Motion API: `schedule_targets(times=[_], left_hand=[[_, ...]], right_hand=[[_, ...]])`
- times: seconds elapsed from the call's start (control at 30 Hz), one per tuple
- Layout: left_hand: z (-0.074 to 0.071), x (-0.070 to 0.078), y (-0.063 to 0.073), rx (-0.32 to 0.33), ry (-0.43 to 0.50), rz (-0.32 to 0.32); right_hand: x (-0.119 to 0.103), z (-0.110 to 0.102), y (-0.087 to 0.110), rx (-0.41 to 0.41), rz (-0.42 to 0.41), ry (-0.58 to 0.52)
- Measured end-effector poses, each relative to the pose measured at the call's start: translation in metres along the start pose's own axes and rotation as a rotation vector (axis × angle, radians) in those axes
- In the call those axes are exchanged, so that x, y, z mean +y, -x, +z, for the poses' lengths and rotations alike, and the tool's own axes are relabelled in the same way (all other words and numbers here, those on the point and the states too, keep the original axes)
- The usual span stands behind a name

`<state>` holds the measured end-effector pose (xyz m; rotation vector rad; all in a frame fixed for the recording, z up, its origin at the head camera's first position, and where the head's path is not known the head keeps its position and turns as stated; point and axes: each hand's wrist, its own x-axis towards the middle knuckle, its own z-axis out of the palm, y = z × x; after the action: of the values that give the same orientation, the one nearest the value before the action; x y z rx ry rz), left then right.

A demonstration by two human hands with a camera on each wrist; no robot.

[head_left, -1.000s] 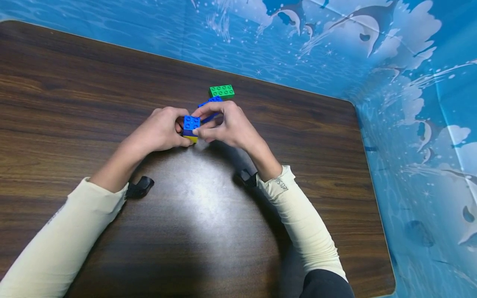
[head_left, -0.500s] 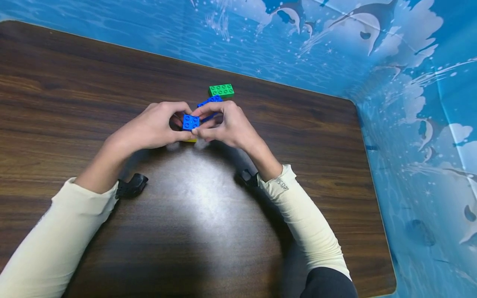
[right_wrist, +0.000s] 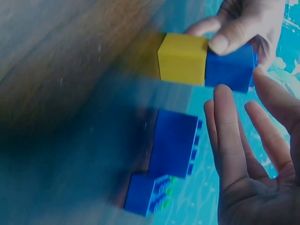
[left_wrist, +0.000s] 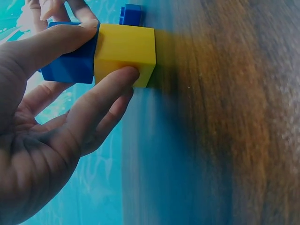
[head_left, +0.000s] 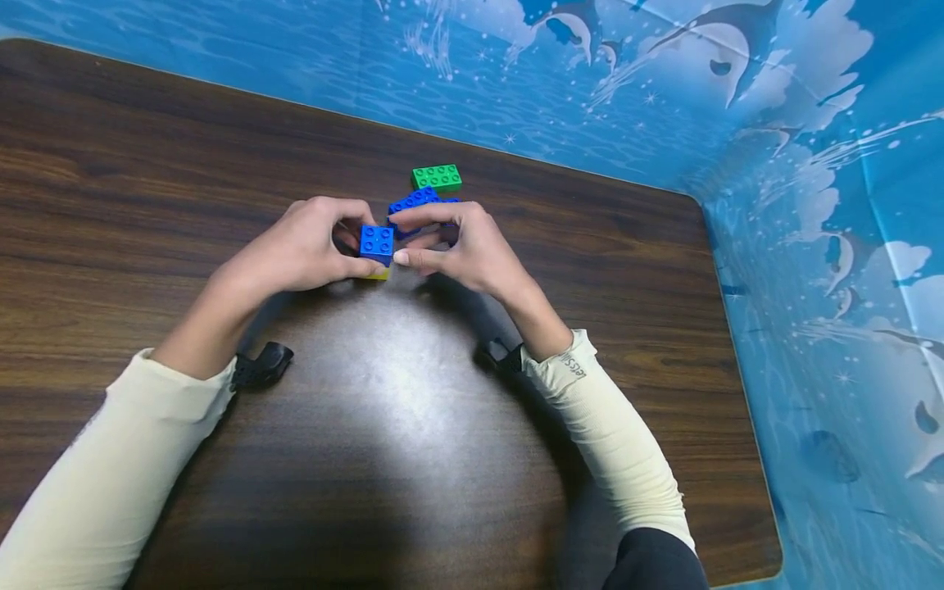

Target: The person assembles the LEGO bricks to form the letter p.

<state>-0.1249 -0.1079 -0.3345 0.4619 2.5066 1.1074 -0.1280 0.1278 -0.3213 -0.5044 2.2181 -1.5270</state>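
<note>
A blue toy building brick (head_left: 377,240) with studs on top sits on a yellow brick (head_left: 378,274), the two stacked upright on the table. My left hand (head_left: 295,247) grips this stack from the left. In the left wrist view its thumb lies on the blue brick (left_wrist: 70,65) and a finger touches the yellow brick (left_wrist: 124,49). Just to the right of the stack is my right hand (head_left: 472,250), fingers spread and holding nothing. The right wrist view has its fingertips close to the blue brick (right_wrist: 229,70); whether they touch it I cannot tell.
Behind the right hand lie blue bricks (head_left: 413,199), partly covered by its fingers. A green brick (head_left: 437,178) lies farther back on the brown wooden table (head_left: 184,147). A blue sea-print curtain (head_left: 332,57) hangs along the far and right edges.
My left hand has shifted its grip higher on the stack. My right hand has let go of the blue brick and moved slightly right, its fingers wider apart.
</note>
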Motion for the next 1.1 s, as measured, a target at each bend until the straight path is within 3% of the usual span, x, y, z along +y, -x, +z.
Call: schedule_targets(times=[0.5,0.77,1.1], left_hand=[[0.002,-0.005,-0.001,0.028,0.018,-0.026],[0.003,-0.007,-0.002,0.031,0.026,-0.032],[0.005,-0.007,-0.002,0.033,0.034,-0.023]], right_hand=[[0.009,-0.032,0.005,0.2,0.061,0.04],[0.022,-0.047,0.006,0.308,0.167,0.088],[0.041,-0.056,0.006,0.335,0.252,0.153]])
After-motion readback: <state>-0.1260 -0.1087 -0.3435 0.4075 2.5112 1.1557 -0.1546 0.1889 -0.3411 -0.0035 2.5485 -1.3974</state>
